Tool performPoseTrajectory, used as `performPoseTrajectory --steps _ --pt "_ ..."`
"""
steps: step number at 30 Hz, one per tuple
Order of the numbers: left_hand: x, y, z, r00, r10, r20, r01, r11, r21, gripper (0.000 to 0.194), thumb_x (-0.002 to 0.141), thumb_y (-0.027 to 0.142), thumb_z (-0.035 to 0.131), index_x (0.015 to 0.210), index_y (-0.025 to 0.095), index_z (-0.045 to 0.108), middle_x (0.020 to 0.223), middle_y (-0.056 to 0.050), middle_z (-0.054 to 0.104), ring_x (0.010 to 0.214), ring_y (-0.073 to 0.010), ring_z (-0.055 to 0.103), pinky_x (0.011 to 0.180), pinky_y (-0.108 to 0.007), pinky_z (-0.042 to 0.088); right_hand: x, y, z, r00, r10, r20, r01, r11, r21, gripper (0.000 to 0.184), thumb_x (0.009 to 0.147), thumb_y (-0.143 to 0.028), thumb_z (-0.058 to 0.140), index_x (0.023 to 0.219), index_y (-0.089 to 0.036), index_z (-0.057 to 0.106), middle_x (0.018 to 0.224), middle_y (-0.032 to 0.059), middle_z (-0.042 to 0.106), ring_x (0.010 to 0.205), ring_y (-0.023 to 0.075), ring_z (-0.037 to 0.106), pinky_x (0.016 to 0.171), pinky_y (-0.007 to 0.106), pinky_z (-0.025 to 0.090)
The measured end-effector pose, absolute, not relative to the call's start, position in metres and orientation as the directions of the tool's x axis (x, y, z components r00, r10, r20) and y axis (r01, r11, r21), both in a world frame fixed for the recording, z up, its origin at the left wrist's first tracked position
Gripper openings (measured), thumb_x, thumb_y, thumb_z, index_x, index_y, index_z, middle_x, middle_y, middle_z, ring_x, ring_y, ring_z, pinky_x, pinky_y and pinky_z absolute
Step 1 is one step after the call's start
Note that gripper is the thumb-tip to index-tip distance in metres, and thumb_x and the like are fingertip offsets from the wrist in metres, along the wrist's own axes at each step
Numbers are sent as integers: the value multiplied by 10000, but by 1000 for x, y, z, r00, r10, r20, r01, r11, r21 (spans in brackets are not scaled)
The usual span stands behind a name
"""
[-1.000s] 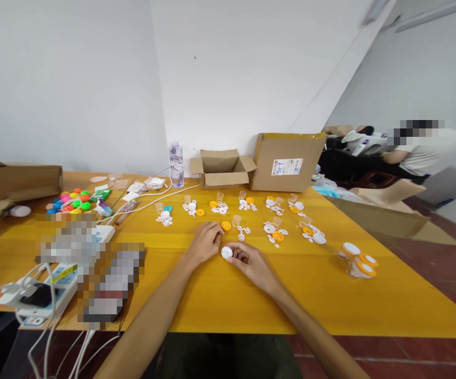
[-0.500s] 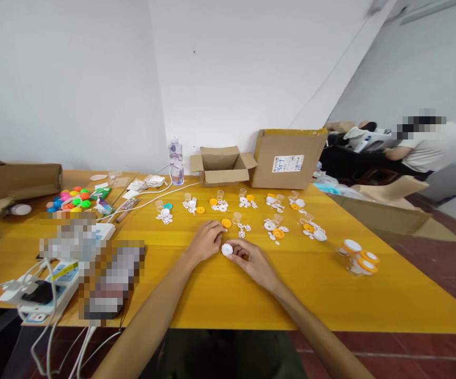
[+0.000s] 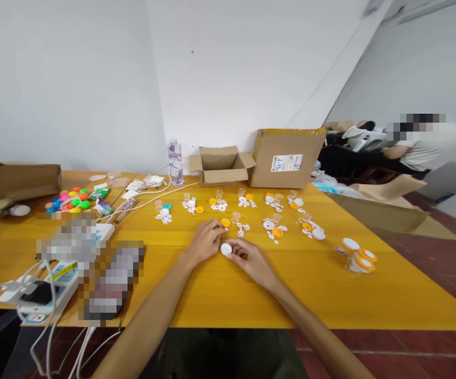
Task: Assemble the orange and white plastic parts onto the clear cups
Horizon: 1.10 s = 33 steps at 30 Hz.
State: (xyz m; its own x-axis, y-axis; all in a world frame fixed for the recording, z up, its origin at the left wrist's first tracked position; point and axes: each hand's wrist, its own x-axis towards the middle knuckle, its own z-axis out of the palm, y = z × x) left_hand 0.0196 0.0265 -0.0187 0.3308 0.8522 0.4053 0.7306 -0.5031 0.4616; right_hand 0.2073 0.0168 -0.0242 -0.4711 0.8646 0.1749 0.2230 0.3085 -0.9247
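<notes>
My right hand (image 3: 251, 259) pinches a round white plastic disc (image 3: 226, 249) between thumb and fingers, just above the tabletop. Close by, my left hand (image 3: 207, 242) has its fingers bent and drawn together. A tiny white bit shows at its fingertips; whether it is pinched or only touched is unclear. Just beyond those fingertips lies an orange ring-shaped lid (image 3: 225, 223). A small clear cup (image 3: 236, 217) and white cut-out pieces (image 3: 241, 231) lie right of it.
Several similar sets of cups, lids and white pieces (image 3: 277, 232) spread across the table (image 3: 228, 300). Orange-lidded clear jars (image 3: 364, 262) stand at right. Behind are an open carton (image 3: 223, 173), a large box (image 3: 286, 158) and a bottle (image 3: 175, 163). A power strip (image 3: 70, 273) and colourful balls (image 3: 70, 200) are at left.
The view has shifted slightly. Both hands stay almost in place, with the white disc still in my right hand; its face tilts a little more toward me.
</notes>
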Motion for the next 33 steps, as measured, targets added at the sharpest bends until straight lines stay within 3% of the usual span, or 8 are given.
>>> performPoseTrajectory --steps 7,12,20,26,33 --pt "20 27 -20 305 861 407 697 -493 520 343 882 63 474 1032 239 727 1087 -66 675 1052 -202 619 969 -348 490 209 16 -22 -461 872 165 203 285 -937 271 769 -400 666 976 -227 685 878 30 711 784 190 641 748 327 531" --pt "21 26 -14 243 896 371 581 -441 684 258 897 121 474 970 217 702 1003 -46 704 946 -183 647 891 -312 506 209 20 -28 -435 887 156 127 231 -965 329 746 -453 717 979 -224 675 907 40 723 822 196 670 792 338 559" --pt "25 22 -8 342 918 200 319 -313 894 131 871 270 582 910 176 664 777 -4 677 713 -141 597 717 -257 467 208 22 -28 -406 898 167 49 204 -978 368 731 -513 762 963 -239 682 933 44 748 852 208 703 817 347 580" --pt "26 23 -10 352 922 159 244 -255 936 170 822 326 671 886 169 657 727 15 623 681 -126 561 703 -253 444 208 24 -31 -400 899 178 33 208 -978 396 722 -556 777 923 -237 655 912 46 736 845 206 702 815 349 583" --pt "25 24 -10 373 917 140 260 -248 933 117 821 270 641 855 168 685 767 9 659 729 -134 574 740 -261 449 208 26 -33 -383 905 187 9 206 -979 435 694 -580 798 892 -238 618 862 34 711 818 193 689 788 334 579"
